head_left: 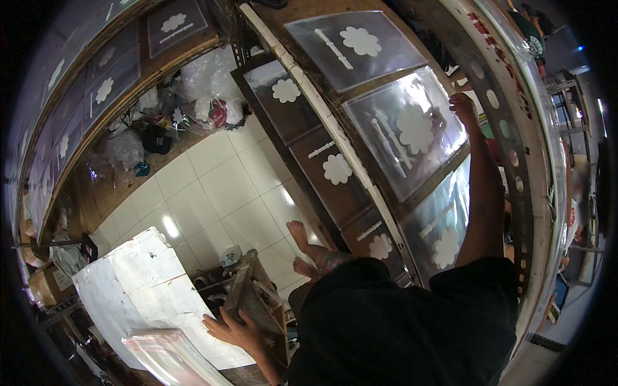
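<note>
My right hand [465, 110] is at the right edge of a glossy clear plastic sheet [370, 138], its fingers curled closed on that edge. Beneath the plastic show a white flower-shaped piece [416, 128] and white stick-like strips [388, 148]. Down at the lower left, my left hand [235, 329] has its fingers spread over the edge of a white board [154, 270]. It holds nothing. Near it on the board lies a stack of clear plastic bags [170, 360].
More clear sheets [309, 38] with white flower shapes line the right-hand table and a lower shelf [322, 186]. Similar sheets [122, 71] cover the far-left table. A wooden stool [248, 289] stands beside the white board. Bundled plastic and a black cap [156, 139] lie under the left table.
</note>
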{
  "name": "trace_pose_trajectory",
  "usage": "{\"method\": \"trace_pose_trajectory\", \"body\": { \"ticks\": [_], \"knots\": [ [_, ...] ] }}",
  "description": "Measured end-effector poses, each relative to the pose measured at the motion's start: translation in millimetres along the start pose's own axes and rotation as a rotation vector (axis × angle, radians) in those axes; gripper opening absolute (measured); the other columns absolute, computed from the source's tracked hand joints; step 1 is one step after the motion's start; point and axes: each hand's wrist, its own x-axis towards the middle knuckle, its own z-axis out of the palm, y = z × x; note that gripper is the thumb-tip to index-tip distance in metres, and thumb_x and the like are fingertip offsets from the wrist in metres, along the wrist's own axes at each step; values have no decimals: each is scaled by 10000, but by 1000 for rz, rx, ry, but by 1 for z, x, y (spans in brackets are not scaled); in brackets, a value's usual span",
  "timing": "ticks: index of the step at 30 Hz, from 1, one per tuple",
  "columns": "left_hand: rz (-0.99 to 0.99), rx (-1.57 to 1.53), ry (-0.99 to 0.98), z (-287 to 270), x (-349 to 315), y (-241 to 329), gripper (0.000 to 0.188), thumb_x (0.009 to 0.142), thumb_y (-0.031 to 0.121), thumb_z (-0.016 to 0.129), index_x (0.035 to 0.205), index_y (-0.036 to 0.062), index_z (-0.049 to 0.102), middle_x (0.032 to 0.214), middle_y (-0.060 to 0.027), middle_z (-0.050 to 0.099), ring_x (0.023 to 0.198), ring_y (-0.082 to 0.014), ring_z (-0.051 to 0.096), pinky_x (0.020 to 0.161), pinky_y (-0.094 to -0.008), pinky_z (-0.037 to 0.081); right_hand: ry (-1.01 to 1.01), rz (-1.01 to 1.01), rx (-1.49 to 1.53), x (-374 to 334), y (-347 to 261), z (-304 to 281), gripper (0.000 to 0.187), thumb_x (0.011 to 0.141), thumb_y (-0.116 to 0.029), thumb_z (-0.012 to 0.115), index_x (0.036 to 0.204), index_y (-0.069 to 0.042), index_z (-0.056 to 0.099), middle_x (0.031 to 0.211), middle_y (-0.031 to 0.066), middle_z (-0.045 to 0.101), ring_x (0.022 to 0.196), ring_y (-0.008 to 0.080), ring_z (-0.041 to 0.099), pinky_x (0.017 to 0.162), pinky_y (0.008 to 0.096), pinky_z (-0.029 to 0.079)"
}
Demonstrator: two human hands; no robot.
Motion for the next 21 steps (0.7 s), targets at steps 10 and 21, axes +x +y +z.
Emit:
{"method": "trace_pose_trajectory", "body": {
  "ticks": [10,21],
  "knots": [
    [1,34,10,2,3,0,414,999,404,525,1265,97,609,1555,-295,322,1442,-492,304,1137,-658,264,-21,-302,1,5,1,-6,205,857,-46,547,1025,-14,660,965,98,701,859,189,697,728,317,583],
    [9,20,6,-1,3,1,363,1012,370,509,1225,105,635,1565,-293,305,1452,-492,286,1133,-674,253,27,-125,-31,-1,-25,7,191,906,-71,522,1022,-18,663,947,88,688,827,178,686,717,303,579]
  ]
}}
